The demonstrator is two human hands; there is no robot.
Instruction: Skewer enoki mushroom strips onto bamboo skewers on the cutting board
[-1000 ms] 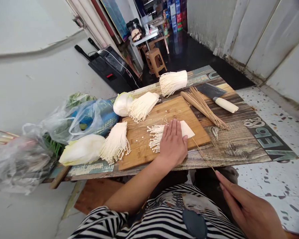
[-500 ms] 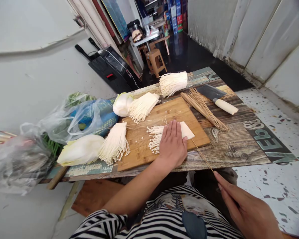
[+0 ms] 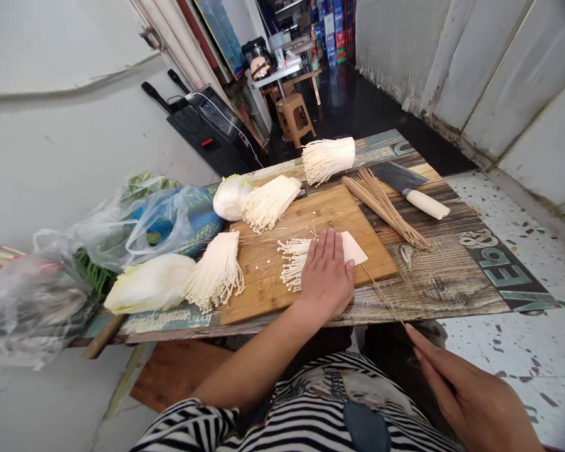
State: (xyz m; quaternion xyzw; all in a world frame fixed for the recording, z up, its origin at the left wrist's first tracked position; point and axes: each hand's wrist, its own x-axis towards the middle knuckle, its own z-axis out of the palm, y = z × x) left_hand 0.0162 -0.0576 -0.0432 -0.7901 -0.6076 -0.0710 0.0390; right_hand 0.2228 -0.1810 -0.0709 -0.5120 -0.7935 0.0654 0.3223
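Note:
My left hand [image 3: 327, 273] lies flat over a bunch of enoki mushrooms [image 3: 354, 249] on the wooden cutting board [image 3: 249, 304]. The mushroom caps fan out to the left and the cut base shows at the right. A thin wooden skewer [image 3: 382, 294] runs from that base down to my right hand [image 3: 461, 376], which pinches its near end between thumb and fingers. Whether the skewer's tip is inside the mushrooms is hidden. More enoki bunches rest at the board's left edge [image 3: 217, 270], its back left corner [image 3: 272, 202] and behind it [image 3: 328, 160].
A bundle of skewers [image 3: 388, 210] and a cleaver [image 3: 412, 189] lie right of the board. Two pale cabbages [image 3: 151, 284] [image 3: 232, 198] and plastic bags of vegetables [image 3: 174, 216] are at the left. Behind the table stand a black machine [image 3: 209, 132] and a brown stool [image 3: 294, 116].

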